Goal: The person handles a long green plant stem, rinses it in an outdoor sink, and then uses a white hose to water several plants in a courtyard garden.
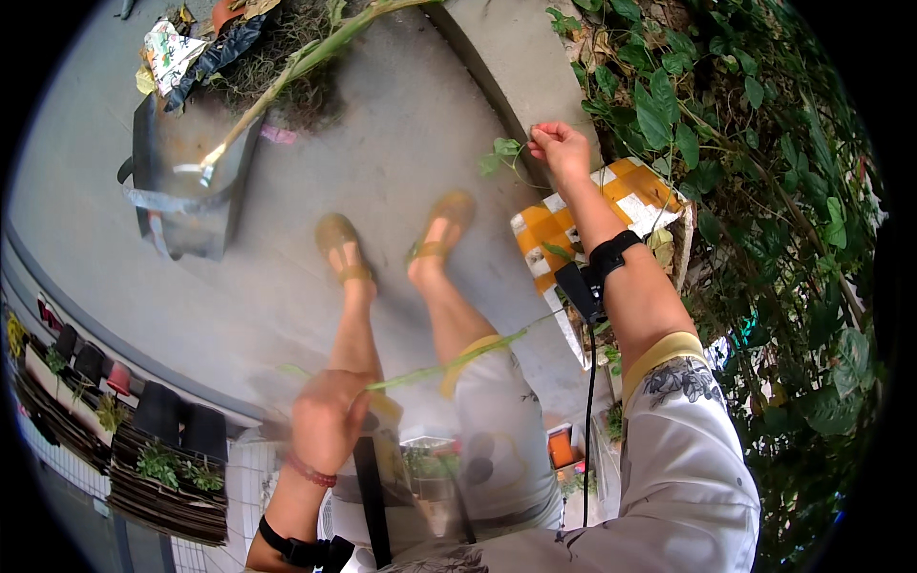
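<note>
Around us, a wall of leafy vines [688,134] fills the right side, beside a concrete ledge [521,43], and a box checked in orange and white [535,234] sits under our right forearm. At the upper left we see a grey bag [153,224] with a heap of dry roots [287,91] behind it, and a long thick stalk [315,59] slanting across both, its pale cut end over the bag. Dark planters [172,417] line the lower left. Our two shoes [340,244] stand on the grey floor, and a black wrist device [581,291] with its cable [589,420] crowds the far end of the green stem [449,366], which passes above our knees. The stem comes out beside the thumb of our left hand [330,415], whose fingers are curled in; blur keeps us from telling how tightly they press. Our right hand [564,153], beside the ledge, pinches a thin vine sprig [503,148] between thumb and fingertips, its small leaves hanging just left of them. The green stem's long axis runs from our left thumb rightward and slightly up the view, bowing gently, toward the wrist device; the sprig's leaves point left.
</note>
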The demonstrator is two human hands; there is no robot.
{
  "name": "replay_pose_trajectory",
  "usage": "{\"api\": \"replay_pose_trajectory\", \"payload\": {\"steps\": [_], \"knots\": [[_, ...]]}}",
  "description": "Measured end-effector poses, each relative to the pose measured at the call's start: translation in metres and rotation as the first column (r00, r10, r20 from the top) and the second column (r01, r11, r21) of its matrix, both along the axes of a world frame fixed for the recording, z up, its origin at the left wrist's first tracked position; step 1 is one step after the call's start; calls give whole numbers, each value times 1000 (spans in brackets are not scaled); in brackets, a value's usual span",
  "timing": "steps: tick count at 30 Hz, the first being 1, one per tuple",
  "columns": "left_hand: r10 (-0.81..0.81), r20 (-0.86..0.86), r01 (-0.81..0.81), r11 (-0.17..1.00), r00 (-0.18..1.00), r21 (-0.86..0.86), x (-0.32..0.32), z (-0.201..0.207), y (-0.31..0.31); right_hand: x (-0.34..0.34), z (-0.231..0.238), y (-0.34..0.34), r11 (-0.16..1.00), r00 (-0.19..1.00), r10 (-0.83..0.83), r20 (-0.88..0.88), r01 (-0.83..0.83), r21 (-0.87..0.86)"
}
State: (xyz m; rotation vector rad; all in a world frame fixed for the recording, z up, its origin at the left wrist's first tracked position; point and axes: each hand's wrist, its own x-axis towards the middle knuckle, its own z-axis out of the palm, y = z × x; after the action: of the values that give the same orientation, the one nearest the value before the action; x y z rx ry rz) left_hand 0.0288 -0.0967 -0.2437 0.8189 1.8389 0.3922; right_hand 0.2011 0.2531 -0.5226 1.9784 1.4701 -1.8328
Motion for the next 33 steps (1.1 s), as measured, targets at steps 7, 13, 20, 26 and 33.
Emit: {"api": "replay_pose_trajectory", "payload": {"steps": [7,13,20,26,33], "knots": [[10,26,-11,999,1000,35,-2,-3,-5,8,0,-38,984,881,176,439,-166,-61],[36,17,-38,997,999,72,-7,-7,-14,-4,-27,-66,982,939,84,334,-21,-187],[65,38,-67,997,997,46,-8,-8,-25,-20,-9,-54,919,988,5,152,56,-391],[139,61,-143,988,988,55,-14,9,-16,-36,32,-51,932,987,-37,159,92,-350],[143,50,-145,989,988,28,-27,34,2,-48,74,-33,657,618,523,587,-731,185]]}}
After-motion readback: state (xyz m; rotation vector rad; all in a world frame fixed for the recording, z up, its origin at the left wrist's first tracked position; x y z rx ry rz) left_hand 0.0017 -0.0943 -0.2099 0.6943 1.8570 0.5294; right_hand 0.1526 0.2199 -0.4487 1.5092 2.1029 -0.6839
